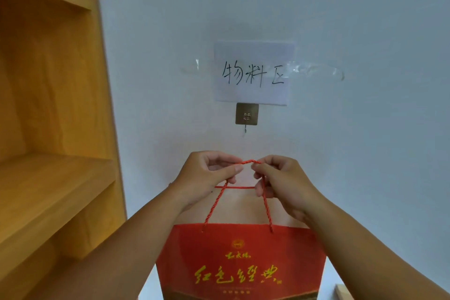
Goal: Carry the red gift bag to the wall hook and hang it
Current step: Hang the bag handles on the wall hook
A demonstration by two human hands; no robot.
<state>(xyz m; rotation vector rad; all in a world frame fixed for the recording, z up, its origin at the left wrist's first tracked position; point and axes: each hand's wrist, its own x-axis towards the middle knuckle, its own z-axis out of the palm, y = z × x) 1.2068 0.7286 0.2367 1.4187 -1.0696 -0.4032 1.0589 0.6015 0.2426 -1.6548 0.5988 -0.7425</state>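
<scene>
The red gift bag (241,258) with yellow lettering hangs in front of the wall at bottom centre. Its red twisted rope handle (248,162) arches between my two hands. My left hand (207,175) pinches the handle's left side and my right hand (280,182) pinches its right side. A second handle cord runs level behind them. The wall hook (246,117), a small metal hook on a square brownish plate, sits on the white wall a short way above the handle, with nothing on it.
A white paper sign (253,73) with handwritten characters is taped just above the hook. A wooden shelf unit (53,105) fills the left side, close to my left arm. A pale wooden corner (343,292) shows at bottom right.
</scene>
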